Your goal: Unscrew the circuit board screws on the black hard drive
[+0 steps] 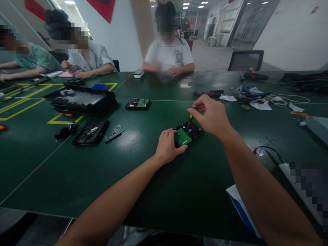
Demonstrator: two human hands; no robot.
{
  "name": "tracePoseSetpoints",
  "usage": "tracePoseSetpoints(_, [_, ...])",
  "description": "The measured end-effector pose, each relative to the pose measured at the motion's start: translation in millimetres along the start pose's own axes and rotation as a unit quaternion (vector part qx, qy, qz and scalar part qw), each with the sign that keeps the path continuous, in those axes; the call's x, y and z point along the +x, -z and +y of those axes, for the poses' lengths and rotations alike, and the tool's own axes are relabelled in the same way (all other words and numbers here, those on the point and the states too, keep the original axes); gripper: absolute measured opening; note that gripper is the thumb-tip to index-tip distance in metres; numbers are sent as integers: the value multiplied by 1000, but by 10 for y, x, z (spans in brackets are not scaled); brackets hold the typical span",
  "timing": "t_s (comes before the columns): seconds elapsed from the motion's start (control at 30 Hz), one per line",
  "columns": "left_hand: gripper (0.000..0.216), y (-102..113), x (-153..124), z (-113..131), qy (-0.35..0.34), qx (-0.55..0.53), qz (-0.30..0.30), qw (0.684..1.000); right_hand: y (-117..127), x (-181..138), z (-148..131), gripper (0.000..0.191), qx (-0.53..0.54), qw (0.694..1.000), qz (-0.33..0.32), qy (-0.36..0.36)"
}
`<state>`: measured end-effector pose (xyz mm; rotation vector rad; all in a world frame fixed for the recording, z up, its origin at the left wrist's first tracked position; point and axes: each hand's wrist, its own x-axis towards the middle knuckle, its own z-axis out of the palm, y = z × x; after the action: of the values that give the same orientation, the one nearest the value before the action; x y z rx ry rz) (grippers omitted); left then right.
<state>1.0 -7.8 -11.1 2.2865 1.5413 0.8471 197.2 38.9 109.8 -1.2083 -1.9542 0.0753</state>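
Note:
A hard drive [196,132] lies on the green table with its green circuit board [182,136] facing up. My left hand [167,145] grips the drive by its left end, thumb along the near edge and fingers at the far side. Above the drive, my right hand [211,114] pinches the handle of a yellow and black screwdriver [190,118]. The screwdriver stands nearly upright, its shaft reaching down to the drive beside the board. Whether the tip sits in a screw is too small to tell.
Left of my hands lie a loose circuit board [114,133], a black drive casing [91,132] and stacked black trays [81,99]. Another hard drive [137,104] is farther back. Cables [252,92] and tools [208,93] lie at the right. People sit across the table.

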Motion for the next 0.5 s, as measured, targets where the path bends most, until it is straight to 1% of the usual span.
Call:
tracePoseSetpoints(0.13, [70,-3,0,0,-1,1,-1,1000,3,2,-2,7,-12,999,-13,34])
tracePoseSetpoints(0.33, [70,-18,4,-8,-2,3,6,1000,8,-7,-8,14,0,1000,9,-17])
tracePoseSetpoints(0.4, [70,-21,4,-10,-4,3,7,1000,8,-8,-18,14,4,1000,6,-12])
tracePoseSetpoints(0.5, [69,-20,2,-10,-5,4,6,1000,7,-6,-31,10,0,1000,-10,15])
